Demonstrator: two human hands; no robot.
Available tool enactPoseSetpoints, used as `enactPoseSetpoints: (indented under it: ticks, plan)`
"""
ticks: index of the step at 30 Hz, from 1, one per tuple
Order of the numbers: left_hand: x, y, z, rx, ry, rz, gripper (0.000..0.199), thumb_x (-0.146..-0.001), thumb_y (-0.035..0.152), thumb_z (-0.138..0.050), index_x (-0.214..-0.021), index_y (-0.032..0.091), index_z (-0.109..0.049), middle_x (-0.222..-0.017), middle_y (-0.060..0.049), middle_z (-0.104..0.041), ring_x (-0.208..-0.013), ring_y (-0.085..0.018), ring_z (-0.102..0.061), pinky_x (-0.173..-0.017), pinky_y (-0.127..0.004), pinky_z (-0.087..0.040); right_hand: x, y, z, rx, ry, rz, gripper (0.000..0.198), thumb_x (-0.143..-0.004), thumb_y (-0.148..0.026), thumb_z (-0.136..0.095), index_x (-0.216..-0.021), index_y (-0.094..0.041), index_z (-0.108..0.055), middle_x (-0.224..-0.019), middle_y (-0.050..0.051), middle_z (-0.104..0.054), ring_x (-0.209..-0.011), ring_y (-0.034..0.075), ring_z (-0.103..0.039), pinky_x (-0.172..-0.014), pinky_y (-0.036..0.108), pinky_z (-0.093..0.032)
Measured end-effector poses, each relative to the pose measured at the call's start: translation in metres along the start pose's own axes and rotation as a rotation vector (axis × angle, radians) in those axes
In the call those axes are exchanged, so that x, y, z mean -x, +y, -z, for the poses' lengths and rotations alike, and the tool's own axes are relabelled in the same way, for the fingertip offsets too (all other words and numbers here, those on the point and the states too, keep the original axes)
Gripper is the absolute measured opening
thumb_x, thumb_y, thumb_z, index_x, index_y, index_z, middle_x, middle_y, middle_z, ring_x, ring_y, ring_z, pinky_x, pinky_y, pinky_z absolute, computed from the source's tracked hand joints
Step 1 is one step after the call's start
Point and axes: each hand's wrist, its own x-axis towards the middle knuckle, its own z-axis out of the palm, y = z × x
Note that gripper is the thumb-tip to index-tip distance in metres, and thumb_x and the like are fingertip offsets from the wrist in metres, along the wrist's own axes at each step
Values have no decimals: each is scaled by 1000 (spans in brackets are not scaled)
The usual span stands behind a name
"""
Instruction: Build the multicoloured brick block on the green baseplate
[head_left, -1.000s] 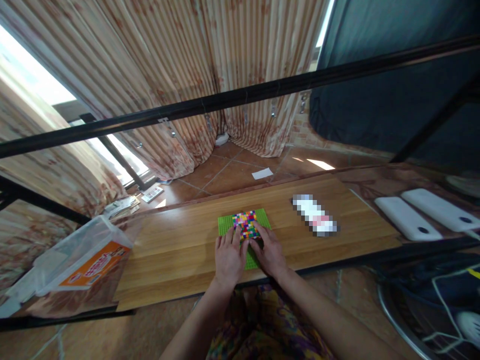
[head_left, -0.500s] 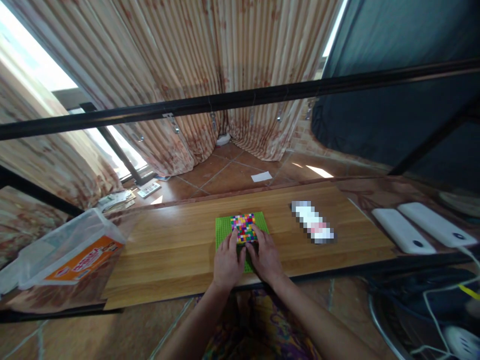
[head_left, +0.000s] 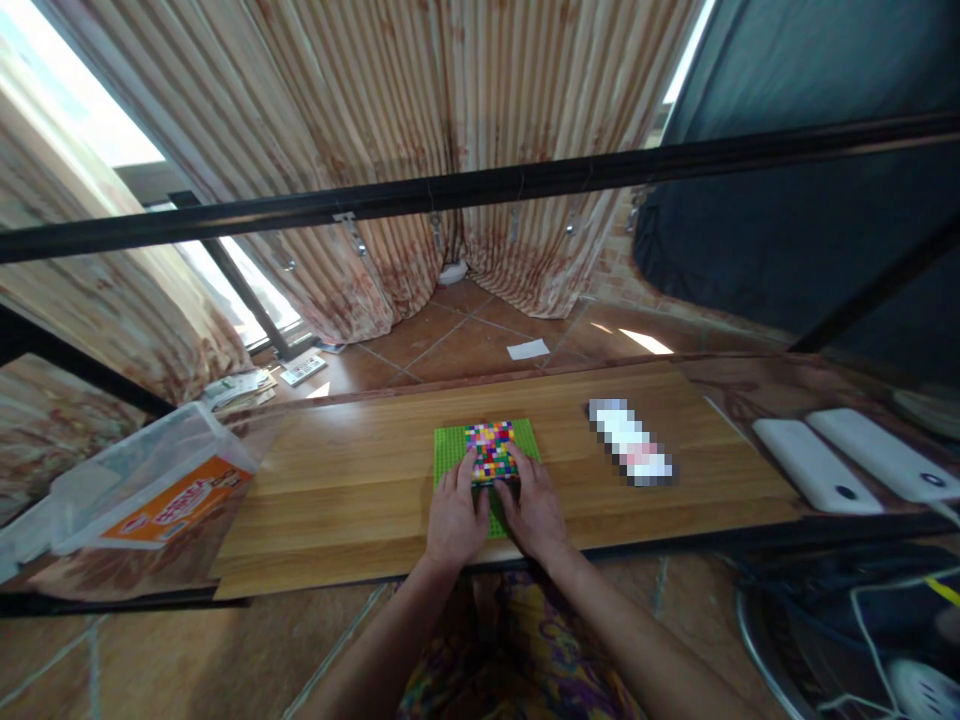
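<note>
Left hand and right hand lie flat, fingers together, covering the green baseplate's near half; the coloured bricks sit at 12 o'clock, and a blurred packet lies at 2 o'clock.

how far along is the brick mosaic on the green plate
Done: a square patch of mixed-colour bricks fills the middle of the green plate. In hand: left hand and right hand rest at its near edge. Left: bare green strips show beside the patch.

On the table the baseplate lies mid-front, the brick block on it; plastic box left of the baseplate, two power banks far right
</note>
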Motion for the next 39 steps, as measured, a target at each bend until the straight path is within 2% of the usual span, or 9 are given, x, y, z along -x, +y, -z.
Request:
enactPoseSetpoints:
  ticks: [6,10,18,23,28,34,39]
  plan:
    - [1,-3,-4,19,46,20,70,-89,24,-47,-151,15,-15,-137,-17,-52,-121,-25,-56,-101,-44,-48,0,-2,0,-2,2,-25,56,-92,-34,-48,-145,-20,-37,-126,15,-57,-115,28,-55,-97,48,-48]
    - [2,-3,-5,6,41,7,69,-91,25,-46,-151,15,-15,-134,-17,-54,-119,-25,-56,-100,-43,-48,1,1,-2,-14,56,-29,62,-92,-38,-49,-147,-16,-32,-134,17,-54,-121,30,-52,-100,50,-46]
    - [1,-4,-4,29,10,43,65,-91,28,-47,-151,16,-22,-120,-14,-61,-110,-23,-59,-98,-40,-49,3,2,-4,-7,66,-35,63,-91,-45,-51,-145,-16,-37,-130,18,-56,-118,30,-54,-100,51,-45]
    - [1,-4,-3,84,11,58,67,-89,24,-49,-151,18,-23,-126,-14,-57,-116,-24,-56,-101,-41,-47,2,1,-3,-10,71,-60,70,-86,-53,-56,-142,-14,-41,-129,19,-57,-119,31,-53,-99,50,-45]
    - [0,-3,-2,143,-2,66,71,-86,21,-51,-151,20,-23,-132,-14,-54,-123,-25,-52,-105,-44,-44,2,2,-2,-31,60,-86,67,-86,-55,-55,-139,-14,-45,-128,18,-58,-119,31,-54,-100,50,-44]
    - [0,-6,-4,169,-8,106,74,-83,19,-52,-150,15,-23,-137,-16,-51,-127,-26,-49,-108,-45,-42,3,1,-1,-11,49,-69,70,-87,-53,-55,-142,-13,-40,-130,19,-56,-120,31,-53,-101,51,-43]
    - [-2,-8,-4,161,-35,59,75,-80,16,-51,-150,13,-23,-142,-17,-47,-130,-28,-46,-110,-47,-39,2,0,1,-2,35,-51,72,-87,-52,-54,-146,-14,-36,-132,18,-55,-120,31,-52,-101,51,-43]
